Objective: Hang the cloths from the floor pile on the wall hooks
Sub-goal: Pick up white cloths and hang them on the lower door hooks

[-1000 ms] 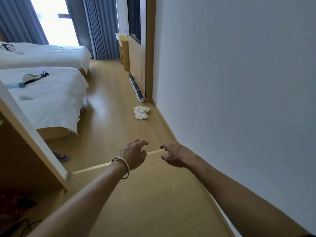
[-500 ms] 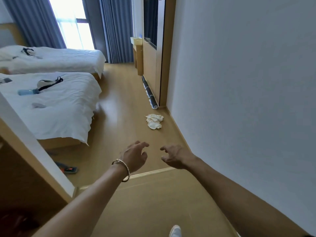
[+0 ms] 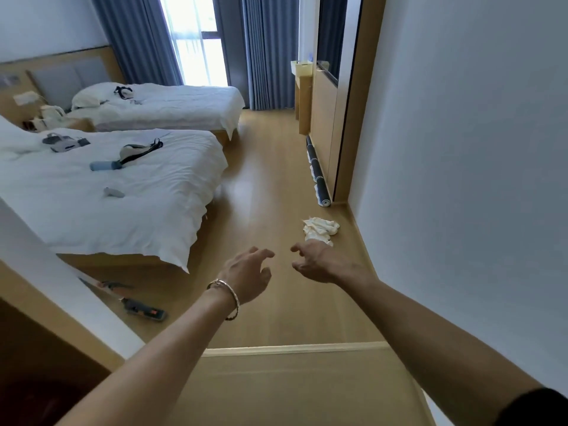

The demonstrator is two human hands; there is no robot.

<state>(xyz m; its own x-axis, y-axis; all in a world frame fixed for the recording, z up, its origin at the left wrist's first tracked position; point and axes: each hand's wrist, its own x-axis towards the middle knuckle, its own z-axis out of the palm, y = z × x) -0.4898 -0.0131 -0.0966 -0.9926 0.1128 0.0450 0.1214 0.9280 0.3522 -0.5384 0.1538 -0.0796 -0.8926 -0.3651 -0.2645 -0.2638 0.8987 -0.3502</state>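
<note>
A small pile of white cloths point(image 3: 319, 229) lies on the wooden floor close to the right-hand wall. Both my arms reach forward at mid height. My left hand point(image 3: 249, 276), with a bracelet on its wrist, holds nothing and its fingers hang loosely curled. My right hand point(image 3: 319, 261) is also empty with relaxed fingers, and in the picture it overlaps the near edge of the pile. No wall hooks show in this view.
A white wall point(image 3: 461, 179) runs along the right. A rolled dark mat point(image 3: 318, 176) lies by the wooden cabinet beyond the pile. Two white beds point(image 3: 107, 195) stand at left, and a dark tool point(image 3: 144, 310) lies on the floor near the bed. A floor threshold strip point(image 3: 292, 348) crosses below my arms.
The view has moved forward down the hallway, so the cloth pile is nearer and the threshold strip has slid below my arms. Both hands stay out in front, empty.
</note>
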